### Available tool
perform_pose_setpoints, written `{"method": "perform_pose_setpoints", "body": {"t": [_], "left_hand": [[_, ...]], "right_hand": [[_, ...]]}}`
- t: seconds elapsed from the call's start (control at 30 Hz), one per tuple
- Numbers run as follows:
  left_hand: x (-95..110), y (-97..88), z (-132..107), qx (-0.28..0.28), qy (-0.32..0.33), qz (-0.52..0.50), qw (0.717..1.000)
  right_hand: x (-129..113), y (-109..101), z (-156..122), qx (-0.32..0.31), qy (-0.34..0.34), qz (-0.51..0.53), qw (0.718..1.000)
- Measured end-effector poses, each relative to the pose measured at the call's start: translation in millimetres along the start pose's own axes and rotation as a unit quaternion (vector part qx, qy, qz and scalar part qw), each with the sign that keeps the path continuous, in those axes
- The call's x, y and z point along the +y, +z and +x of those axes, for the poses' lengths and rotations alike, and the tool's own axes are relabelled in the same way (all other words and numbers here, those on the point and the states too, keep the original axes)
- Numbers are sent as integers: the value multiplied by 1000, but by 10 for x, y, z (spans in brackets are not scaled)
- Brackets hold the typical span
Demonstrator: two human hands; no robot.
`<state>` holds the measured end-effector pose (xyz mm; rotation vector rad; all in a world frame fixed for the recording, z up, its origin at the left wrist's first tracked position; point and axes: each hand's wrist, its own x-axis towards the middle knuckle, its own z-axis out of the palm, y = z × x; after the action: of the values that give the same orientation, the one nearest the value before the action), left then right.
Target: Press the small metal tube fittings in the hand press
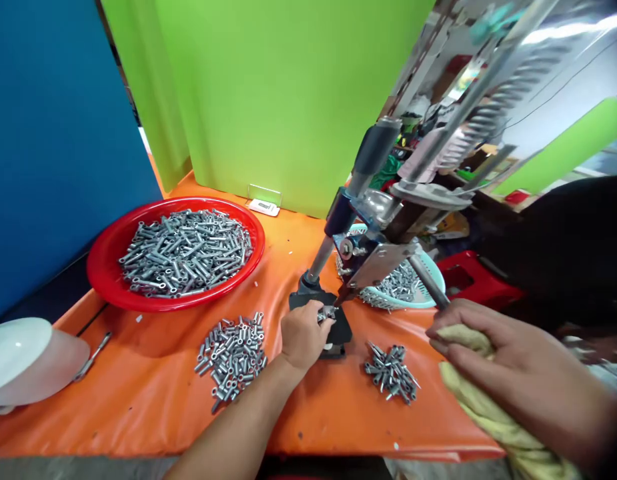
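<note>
A hand-lever press (371, 150) stands on the orange table, its dark base (342, 328) near the middle. Over that base, my left hand (304, 337) pinches a small metal fitting (327, 312) under the press's ram. My right hand (518, 363) is closed around the press lever (428, 280), with a yellow cloth (471, 390) between palm and handle. Left of my left forearm lies a pile of short eyelet-ended metal pieces (233, 357). A smaller heap of metal parts (392, 375) rests to the right of the base.
A red basin (101, 277) full of eyelet-ended metal pieces sits at the back left. Behind the press stands a light-blue basket (431, 267) of metal parts. A white tub (38, 360) is at the left edge; a green panel (278, 93) rises behind the table.
</note>
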<state>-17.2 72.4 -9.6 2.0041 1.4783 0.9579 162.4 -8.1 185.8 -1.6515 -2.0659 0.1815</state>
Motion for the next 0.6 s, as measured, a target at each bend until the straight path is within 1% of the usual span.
{"method": "perform_pose_setpoints", "body": {"t": [0.03,0.07,0.1,0.17,0.23,0.27,0.33,0.4,0.47,0.57,0.6], "left_hand": [[-3,16,-2,1,0,-1,1000],[-6,32,-6,2,0,-3,1000],[-10,47,-11,3,-1,-5,1000],[-17,72,-23,2,-1,-12,1000],[-22,91,-30,-1,0,-19,1000],[-23,99,-31,-3,-1,-19,1000],[-24,108,-31,-4,-6,-12,1000],[-18,104,-29,-2,-11,-1,1000],[2,84,-23,9,-9,-7,1000],[74,38,-10,13,10,-78,997],[108,27,-7,12,5,-110,994]], "right_hand": [[31,59,-53,4,-20,-7,1000],[67,124,-99,30,-34,-18,999],[111,202,-139,50,-38,-27,998],[224,405,-191,76,-25,-25,997],[365,667,-203,97,-7,3,995],[437,808,-195,118,-10,24,993],[558,1064,-161,163,-31,74,983],[623,1227,-124,199,-50,112,972],[625,1272,-111,212,-49,127,968],[572,1194,-156,209,-41,131,968],[553,1151,-179,203,-39,134,969]]}}
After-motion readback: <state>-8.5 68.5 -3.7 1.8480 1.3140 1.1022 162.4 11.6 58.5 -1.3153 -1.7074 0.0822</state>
